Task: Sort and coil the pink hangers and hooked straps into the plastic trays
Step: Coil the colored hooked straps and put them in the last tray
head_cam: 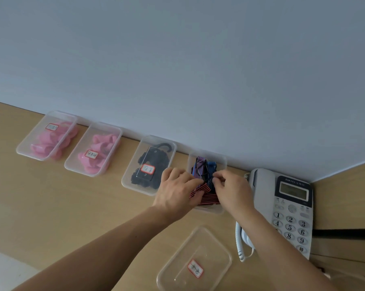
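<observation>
**A:** Where are the striped straps (205, 164)?

**B:** Bundled in the rightmost open tray (224, 164), which sits against the wall. The red-striped end is nearest and the blue and purple loops are at the far end, so the long axis runs near to far along the tray.

**A:** And the hands?

**B:** The bundle lies between them, and neither is clearly nearer. The left hand (177, 190) has its fingers curled over the red end. The right hand (232, 187) pinches a blue loop mid-bundle.

**A:** Room to move?

**B:** It's tight. The telephone (291, 206) is just beside the tray on the right, and the tray of black straps (149, 164) is near on the left. I'd tuck the red end downward and draw the hands out toward the near side. The loose lid (195, 261) lies there, apart from the tray. The pink hangers (93, 149) sit well apart, far left.
</observation>
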A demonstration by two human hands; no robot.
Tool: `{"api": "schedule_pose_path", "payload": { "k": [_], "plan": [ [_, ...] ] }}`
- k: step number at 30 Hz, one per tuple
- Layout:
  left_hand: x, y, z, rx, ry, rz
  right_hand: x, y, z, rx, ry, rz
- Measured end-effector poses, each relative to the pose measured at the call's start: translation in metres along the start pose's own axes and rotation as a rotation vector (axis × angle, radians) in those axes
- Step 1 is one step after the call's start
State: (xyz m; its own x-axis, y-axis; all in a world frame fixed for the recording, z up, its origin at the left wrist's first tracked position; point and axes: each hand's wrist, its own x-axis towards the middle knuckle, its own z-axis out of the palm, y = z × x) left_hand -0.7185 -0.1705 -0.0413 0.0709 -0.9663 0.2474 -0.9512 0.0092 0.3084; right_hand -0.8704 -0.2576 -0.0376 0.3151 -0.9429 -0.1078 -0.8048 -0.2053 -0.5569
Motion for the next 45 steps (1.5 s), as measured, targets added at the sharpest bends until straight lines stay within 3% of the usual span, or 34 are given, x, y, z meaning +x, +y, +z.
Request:
{"api": "schedule_pose_path", "payload": {
  "k": [3, 8, 11, 15, 21, 25, 30, 36, 38, 45],
  "plan": [
    [0.008, 0.002, 0.003, 0.050, -0.076, -0.043, -0.003, -0.004, -0.001, 0.044, -0.026, 0.023],
    [0.015, 0.004, 0.008, 0.036, -0.117, -0.043, -0.010, -0.003, 0.000, -0.132, -0.077, -0.064],
    [0.012, 0.001, 0.007, 0.017, -0.097, -0.017, -0.015, -0.003, 0.000, -0.115, -0.004, -0.138],
    [0.003, -0.004, 0.008, 0.072, -0.142, 0.088, -0.025, 0.001, 0.003, -0.280, 0.107, -0.219],
    [-0.004, -0.008, 0.018, 0.092, -0.370, 0.043, -0.032, 0.015, 0.015, -0.344, -0.209, -0.126],
    [-0.004, -0.011, 0.021, 0.121, -0.414, 0.027, -0.035, 0.018, 0.016, -0.332, -0.294, -0.121],
    [-0.003, -0.008, 0.010, 0.127, -0.397, 0.043, -0.049, 0.010, 0.008, -0.277, -0.215, -0.150],
    [-0.023, -0.001, -0.014, 0.024, -0.314, 0.072, -0.099, -0.004, -0.004, -0.175, -0.006, -0.144],
    [-0.036, 0.000, -0.020, -0.005, -0.301, 0.141, -0.120, -0.009, -0.002, -0.153, 0.044, -0.098],
    [-0.073, -0.006, -0.031, -0.077, -0.354, 0.315, -0.177, -0.021, 0.023, -0.177, -0.015, 0.152]
  ]
}}
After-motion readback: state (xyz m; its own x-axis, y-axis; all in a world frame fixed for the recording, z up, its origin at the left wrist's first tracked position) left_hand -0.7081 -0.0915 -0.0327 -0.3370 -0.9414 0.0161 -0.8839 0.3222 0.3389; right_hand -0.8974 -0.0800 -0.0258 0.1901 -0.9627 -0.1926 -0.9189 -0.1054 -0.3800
